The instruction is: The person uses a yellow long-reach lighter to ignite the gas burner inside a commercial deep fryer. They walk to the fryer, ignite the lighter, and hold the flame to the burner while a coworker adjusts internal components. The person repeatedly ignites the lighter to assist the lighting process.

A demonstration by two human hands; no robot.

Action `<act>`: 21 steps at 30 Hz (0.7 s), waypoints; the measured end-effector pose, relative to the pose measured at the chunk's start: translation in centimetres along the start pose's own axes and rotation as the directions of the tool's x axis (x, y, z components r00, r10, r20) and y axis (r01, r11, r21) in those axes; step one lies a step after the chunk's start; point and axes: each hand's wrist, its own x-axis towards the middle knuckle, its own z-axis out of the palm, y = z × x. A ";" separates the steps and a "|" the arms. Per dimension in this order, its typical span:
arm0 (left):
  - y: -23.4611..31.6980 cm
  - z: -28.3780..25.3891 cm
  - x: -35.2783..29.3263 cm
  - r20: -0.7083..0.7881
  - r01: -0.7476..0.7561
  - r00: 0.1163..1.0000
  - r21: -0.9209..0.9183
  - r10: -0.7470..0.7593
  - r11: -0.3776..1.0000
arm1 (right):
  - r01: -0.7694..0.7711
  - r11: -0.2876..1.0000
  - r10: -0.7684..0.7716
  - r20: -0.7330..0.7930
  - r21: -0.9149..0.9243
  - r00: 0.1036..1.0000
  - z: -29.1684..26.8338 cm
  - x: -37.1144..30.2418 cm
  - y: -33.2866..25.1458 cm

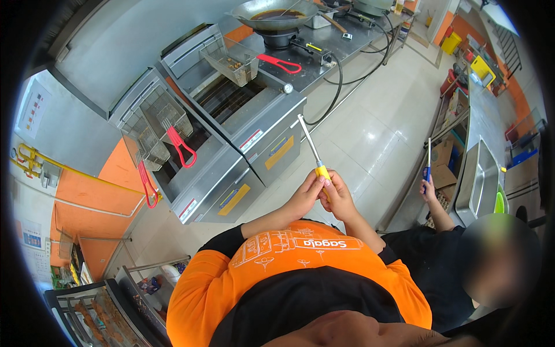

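item: long lighter (313,151), yellow handle, white-and-metal shaft. both hands are holding it in front of the orange-and-black shirt (300,272); the left hand (304,196) is closing its fingers around the lower part of the handle, the right hand (338,198) is wrapping the handle from the other side, thumb lying on the yellow. the two hands are touching. the shaft is tilting up and to the left, its tip hanging over the floor just off the front corner of the nearer fryer (254,115).

surroundings: two steel fryers are standing side by side along the wall; wire baskets with red handles (180,144) are resting on the far one (191,173), and another basket (231,58) with a red handle is sitting on the nearer one's top edge. a wok (272,11) with dark liquid is sitting on a burner beyond them.

second person: at the right, in dark clothes, a raised hand (428,188) is gripping a blue-handled lighter (428,162), pointing up, beside a steel sink (480,179).
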 end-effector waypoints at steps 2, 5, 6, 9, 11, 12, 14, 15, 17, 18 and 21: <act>-0.1 0.2 -0.1 -0.023 -0.007 1.000 -0.005 0.007 1.000 | 0.001 1.000 -0.001 -0.013 0.021 1.000 0.1 -0.1 0.3; -0.2 0.2 0.0 -0.075 0.015 0.997 0.005 -0.015 1.000 | -0.012 0.998 0.014 -0.029 0.057 0.999 0.7 -0.1 0.0; -0.1 0.2 0.0 -0.059 0.028 0.998 -0.001 -0.028 1.000 | -0.011 0.998 0.012 -0.032 0.056 0.999 0.7 -0.2 0.0; 0.0 0.1 0.0 -0.047 0.048 0.998 -0.039 -0.049 0.998 | 0.020 0.999 -0.022 -0.041 -0.040 0.999 0.4 -0.1 0.4; -0.3 -0.1 0.1 -0.087 0.036 0.995 -0.093 -0.044 0.995 | 0.073 0.970 -0.084 -0.038 -0.230 0.996 0.5 0.3 0.6; -0.2 -0.1 0.1 -0.107 0.009 0.994 -0.095 -0.019 0.995 | 0.110 0.936 -0.120 -0.008 -0.333 0.993 0.6 0.2 0.3; 0.3 0.0 0.1 -0.146 -0.045 0.989 -0.097 0.030 0.994 | 0.187 0.831 -0.180 0.065 -0.523 0.982 0.9 -0.1 -0.5; 0.6 0.1 0.0 -0.162 -0.047 0.986 -0.102 0.030 0.994 | 0.166 0.871 -0.155 0.062 -0.462 0.986 0.9 -0.1 -0.4; 1.0 0.3 -0.2 -0.195 -0.052 0.980 -0.112 0.030 0.992 | 0.118 0.936 -0.103 0.061 -0.333 0.993 0.7 -0.3 0.0; 1.0 0.3 -0.2 -0.213 -0.056 0.976 -0.081 0.038 0.995 | 0.182 0.902 -0.169 0.067 -0.391 0.983 0.8 -0.2 0.0; 0.6 -0.1 -0.1 -0.236 -0.026 0.971 0.015 0.029 1.000 | 0.248 0.850 -0.235 0.085 -0.465 0.968 1.1 0.2 0.1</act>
